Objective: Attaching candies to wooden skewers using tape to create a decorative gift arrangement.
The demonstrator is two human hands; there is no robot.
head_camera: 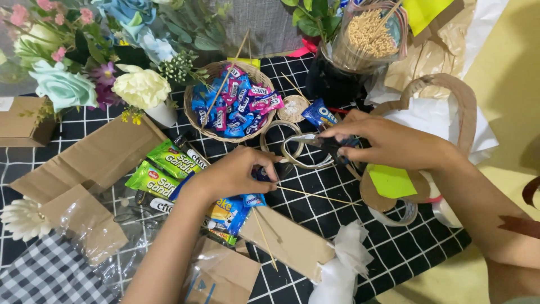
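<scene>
head view: skewer point(315, 195) beside left hand point(236, 174)

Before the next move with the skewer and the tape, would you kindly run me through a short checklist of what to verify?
1. Left hand pinches the small snack packet at one end of the thin skewer: ok.
2. Skewer lies flat over the black grid cloth, free of other things: ok.
3. Right hand is on the tape roll with a dark tool; whether a strip is pulled free: cannot tell.
4. Basket of small packets stands within reach above the left hand: ok.
5. Work area is uncluttered: not ok; cardboard pieces, green packets and plastic wrap crowd it.
</scene>
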